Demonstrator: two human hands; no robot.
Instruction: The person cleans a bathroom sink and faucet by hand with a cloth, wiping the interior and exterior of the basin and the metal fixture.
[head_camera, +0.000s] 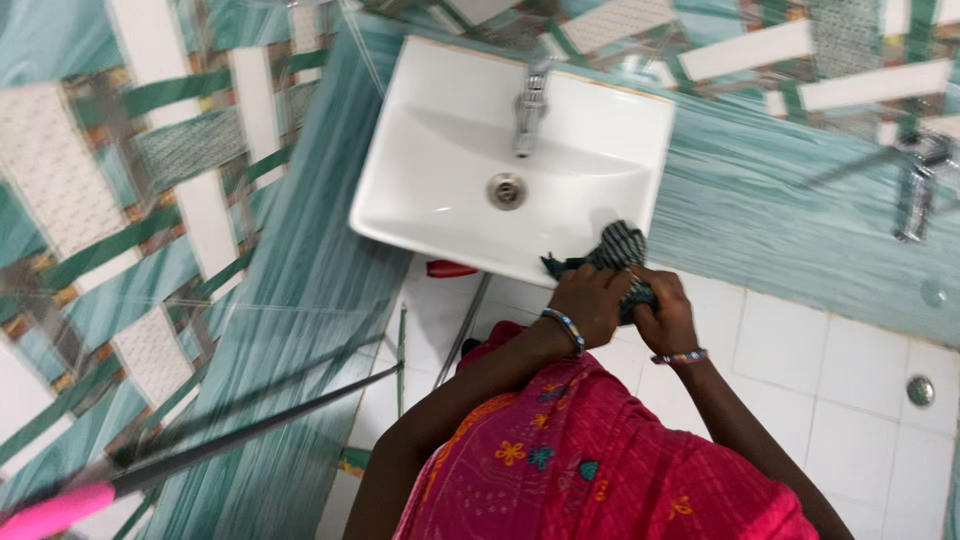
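Nearest to me I see the pink patterned garment (600, 470) filling the bottom of the view, with both arms reaching forward from it. My left hand (590, 303) and right hand (665, 318) are closed together around a dark striped cloth (615, 250), bunched up between them right at the front rim of the white basin (430, 215), toward its right corner. I judge the wiping to be in its early or middle part: the cloth touches only that near edge, and I cannot tell from here which parts of the bowl it has covered. The bowl looks clean and dry around the drain (507, 190), and the chrome tap (530, 105) beyond it stands untouched with no water running. Farther off, the patterned wall tiles (120, 190) and a second wall tap (915, 200) show no sign of being worked on.
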